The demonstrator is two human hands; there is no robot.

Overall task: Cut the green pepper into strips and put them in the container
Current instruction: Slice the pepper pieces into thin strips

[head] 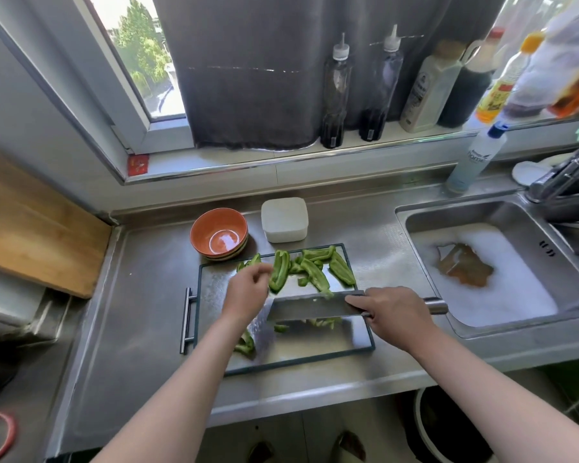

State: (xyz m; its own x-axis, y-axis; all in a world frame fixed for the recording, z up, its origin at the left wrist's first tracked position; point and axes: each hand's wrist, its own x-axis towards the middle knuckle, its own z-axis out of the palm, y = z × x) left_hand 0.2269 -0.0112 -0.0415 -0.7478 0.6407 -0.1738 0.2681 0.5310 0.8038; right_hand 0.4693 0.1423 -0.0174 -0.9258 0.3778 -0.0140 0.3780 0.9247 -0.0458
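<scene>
The green pepper pieces point(318, 265) lay on the far part of the cutting board point(315, 345), in front of the white container point(284, 219). One long piece point(279, 270) was just beside the curled fingertips of the left hand point(248, 290); whether they pinched it, I could not tell. The right hand point(390, 312) gripped the handle of the cleaver point(315, 307), its blade across the board.

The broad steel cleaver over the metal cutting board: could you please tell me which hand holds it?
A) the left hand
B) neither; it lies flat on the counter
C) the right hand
C: the right hand grips the handle of the broad steel cleaver, blade held over the metal cutting board.
</scene>
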